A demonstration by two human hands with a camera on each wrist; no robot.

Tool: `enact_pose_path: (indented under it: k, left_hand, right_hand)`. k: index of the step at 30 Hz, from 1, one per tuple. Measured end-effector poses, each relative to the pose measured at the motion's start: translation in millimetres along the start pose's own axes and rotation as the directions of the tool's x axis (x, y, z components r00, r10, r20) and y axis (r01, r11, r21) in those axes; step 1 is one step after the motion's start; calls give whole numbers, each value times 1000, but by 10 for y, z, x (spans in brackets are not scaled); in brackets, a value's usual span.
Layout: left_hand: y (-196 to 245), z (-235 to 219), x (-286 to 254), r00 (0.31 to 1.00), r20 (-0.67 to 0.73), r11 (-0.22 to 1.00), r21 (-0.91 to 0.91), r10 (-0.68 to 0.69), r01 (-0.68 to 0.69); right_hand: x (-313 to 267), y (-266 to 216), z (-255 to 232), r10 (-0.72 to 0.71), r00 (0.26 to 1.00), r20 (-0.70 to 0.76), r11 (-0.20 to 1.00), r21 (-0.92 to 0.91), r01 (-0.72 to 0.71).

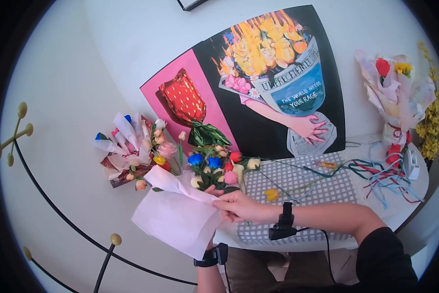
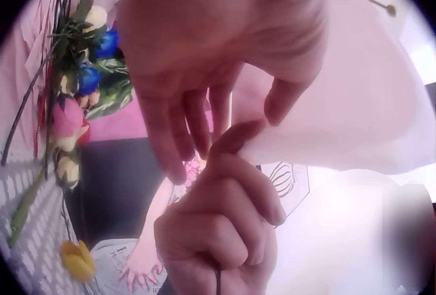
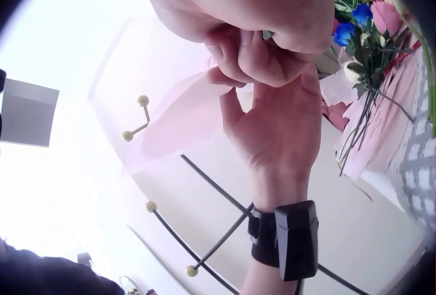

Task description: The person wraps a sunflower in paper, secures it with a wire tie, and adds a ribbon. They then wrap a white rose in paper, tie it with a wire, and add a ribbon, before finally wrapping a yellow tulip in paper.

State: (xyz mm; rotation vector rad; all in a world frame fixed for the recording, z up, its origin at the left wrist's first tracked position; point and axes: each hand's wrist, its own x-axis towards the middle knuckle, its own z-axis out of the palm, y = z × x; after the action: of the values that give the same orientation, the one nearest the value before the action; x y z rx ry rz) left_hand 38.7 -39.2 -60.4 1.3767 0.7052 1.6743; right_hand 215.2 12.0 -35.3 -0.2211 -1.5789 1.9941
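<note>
A sheet of translucent pale pink wrapping paper [image 1: 178,215] hangs over the table's left front, its upper part folded over. My right hand [image 1: 241,207] pinches the paper's edge between thumb and curled fingers. Beneath the paper, my left hand [image 2: 225,43] reaches up with fairly straight, spread fingers, its thumb against the sheet close to the right hand's fingertips. In the head view the paper hides most of that hand. Just beyond both hands lies a bunch of blue, red, pink and cream flowers [image 1: 214,162]. A yellow tulip [image 1: 272,195] lies right of them.
A grey-white checked cloth [image 1: 317,195] covers part of the white table. Tangled ribbons [image 1: 376,178] and a wrapped bouquet [image 1: 393,93] are at the right. Another bouquet [image 1: 131,151] stands left; painted panels [image 1: 278,83] lean behind. A black rack with round knobs [image 1: 116,239] stands left.
</note>
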Motion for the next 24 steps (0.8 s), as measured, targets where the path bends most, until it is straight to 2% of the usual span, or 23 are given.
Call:
enact_pose_path:
  k: [2,4,6,10,13,15,16,18,19,21,24]
  left_hand:
    - [-78,-22,1,998,56,996,-92,15,-9]
    - [-83,0,-7,999,52,997,-76,12,-8]
    - [-100,-4,6,999,51,998,-58,10,-7]
    - [-188,-30,1,999,43,987,-159,17,-10]
    - [-162,96,13,999,8,981,-188,42,-40]
    - [-150,115,31,999,-24,982,-184,45,-49]
    - [-118,127,56,995,-95,992,-122,4,-15]
    - [-85,243,96,963,-270,998,-58,-27,11]
    - [-58,345,130,963,-269,998,-58,-28,13]
    - [-36,453,166,903,-430,996,-80,2,-40]
    - [-18,435,180,916,-400,997,-56,29,-57]
  right_hand:
    - [-39,-58,54,33,999,-12,999,29,-33]
    - [-40,-61,53,57,998,-26,997,50,-56]
    - [-35,-15,30,96,995,24,990,102,-98]
    - [-18,28,31,118,993,22,984,129,-120]
    - [-10,63,39,81,996,27,995,49,-82]
    - [-14,115,127,-141,975,-173,960,-263,92]
    - [-9,171,115,-140,975,-174,961,-263,92]
    - [17,284,59,-304,931,-200,881,-432,195]
    - [11,273,68,-304,931,-201,881,-431,194]
    - [1,253,95,-359,913,-195,825,-523,213]
    - [-43,154,109,-305,940,-154,858,-472,201]
